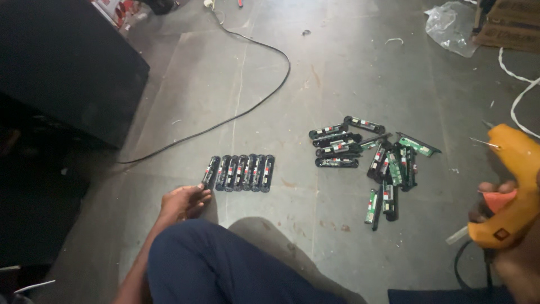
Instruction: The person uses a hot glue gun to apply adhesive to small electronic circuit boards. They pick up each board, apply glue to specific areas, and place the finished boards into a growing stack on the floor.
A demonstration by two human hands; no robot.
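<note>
My left hand (184,201) reaches down to the grey floor and touches the near end of the leftmost strip in a neat row of several black plastic strips with circuit boards (239,172). My right hand (498,211) grips an orange glue gun (514,186) at the right edge, nozzle pointing up and left, with a white glue stick at its back. A loose pile of the same black strips and green circuit boards (374,163) lies between the row and the glue gun. My knee in dark blue trousers (225,264) fills the bottom centre.
A large black box (62,67) stands at the left. A black cable (247,107) curves across the floor behind the row. Crumpled clear plastic (450,25), cardboard boxes (512,25) and a white cord (520,95) lie at the top right.
</note>
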